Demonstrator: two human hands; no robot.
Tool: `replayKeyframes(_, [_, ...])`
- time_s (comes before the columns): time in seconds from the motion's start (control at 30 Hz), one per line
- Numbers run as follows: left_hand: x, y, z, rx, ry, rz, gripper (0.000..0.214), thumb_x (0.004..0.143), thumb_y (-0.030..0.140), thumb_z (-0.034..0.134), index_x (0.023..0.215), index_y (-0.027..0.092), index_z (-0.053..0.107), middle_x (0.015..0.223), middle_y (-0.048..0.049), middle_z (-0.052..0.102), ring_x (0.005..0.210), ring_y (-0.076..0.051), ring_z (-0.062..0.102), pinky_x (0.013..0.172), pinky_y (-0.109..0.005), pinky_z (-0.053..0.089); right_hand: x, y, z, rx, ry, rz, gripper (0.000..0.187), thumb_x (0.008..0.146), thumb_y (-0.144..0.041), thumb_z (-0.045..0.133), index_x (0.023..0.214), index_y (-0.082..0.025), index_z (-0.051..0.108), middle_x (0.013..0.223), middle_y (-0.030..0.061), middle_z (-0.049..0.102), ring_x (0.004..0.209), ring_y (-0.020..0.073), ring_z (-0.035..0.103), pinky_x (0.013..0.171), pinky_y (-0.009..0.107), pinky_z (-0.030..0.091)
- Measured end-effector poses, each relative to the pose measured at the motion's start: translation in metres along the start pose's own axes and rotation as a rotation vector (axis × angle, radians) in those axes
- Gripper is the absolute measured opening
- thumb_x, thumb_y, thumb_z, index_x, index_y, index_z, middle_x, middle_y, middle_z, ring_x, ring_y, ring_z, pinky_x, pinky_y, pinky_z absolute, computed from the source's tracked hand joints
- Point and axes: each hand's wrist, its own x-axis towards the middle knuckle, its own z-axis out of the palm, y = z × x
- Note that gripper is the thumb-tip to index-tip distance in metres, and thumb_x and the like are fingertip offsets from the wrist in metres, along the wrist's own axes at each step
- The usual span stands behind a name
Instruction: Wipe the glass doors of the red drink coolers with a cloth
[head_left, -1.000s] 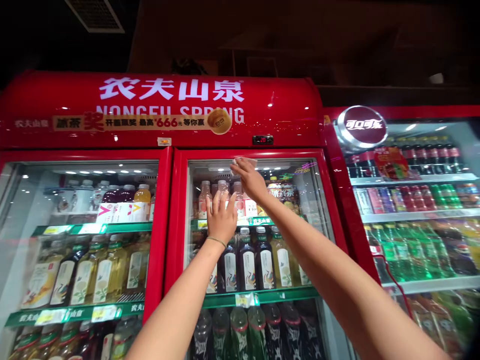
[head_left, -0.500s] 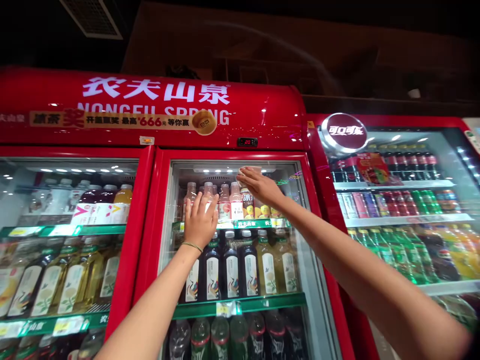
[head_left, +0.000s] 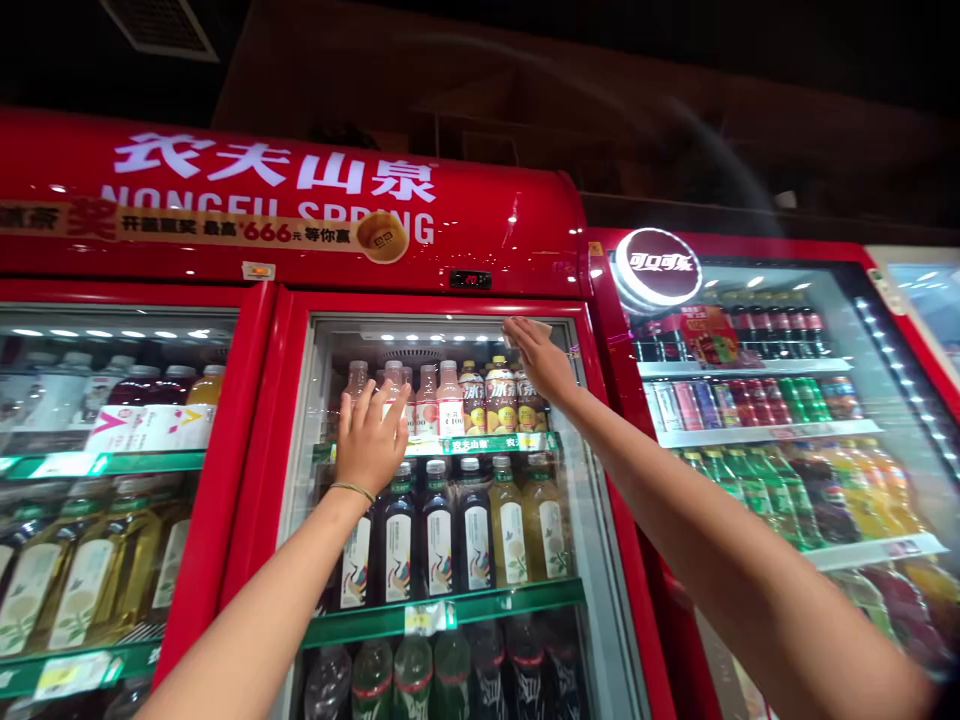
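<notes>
My left hand (head_left: 371, 435) rests on the glass door (head_left: 442, 332) of the red drinks fridge, fingers spread and holding nothing. Near the top right corner of the same pane, my right hand (head_left: 544, 362) presses a pale folded cloth (head_left: 543, 328) against the glass. Only the cloth's edges show past the fingers. Behind the glass, pink-capped bottles (head_left: 450, 400) and iced tea bottles (head_left: 501, 395) stand on the upper shelf. Below them is a row of large dark and yellow bottles (head_left: 439, 540).
A red door frame (head_left: 255, 420) separates this pane from the left fridge section, which also holds bottles. Another fridge with a round lit sign (head_left: 660, 265) stands to the right, stocked with cans (head_left: 757, 402) and bottles. A small temperature display (head_left: 470, 280) sits above the door.
My right hand has slid the cloth rightward along the top of the glass, closer to the corner. My left hand stays on the pane. The view has shifted slightly right.
</notes>
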Motion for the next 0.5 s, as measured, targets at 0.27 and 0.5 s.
replayKeyframes(0.27, [0.0,0.002,0.0,-0.009,-0.01,-0.01,0.051,0.1,0.029,0.046,0.151,0.028,0.052,0.155,-0.0103,0.054,0.152,-0.032,0.037,0.129,-0.06,0.018,-0.004,0.024,-0.005,0.043,-0.051,-0.066,0.053,0.103,-0.02,0.037,0.154,-0.032,0.047,0.162,0.0008,0.047,0.152,0.022,0.041,0.122,0.048,0.043])
replayKeyframes(0.5, [-0.001,-0.001,0.004,-0.022,0.042,0.012,0.052,0.099,0.029,0.048,0.151,0.028,0.052,0.154,-0.0115,0.054,0.152,-0.033,0.037,0.129,-0.061,0.019,0.002,0.02,0.007,0.076,0.139,0.181,0.058,0.1,-0.013,0.034,0.155,-0.029,0.047,0.162,0.0039,0.046,0.153,0.0211,0.039,0.123,0.048,0.04])
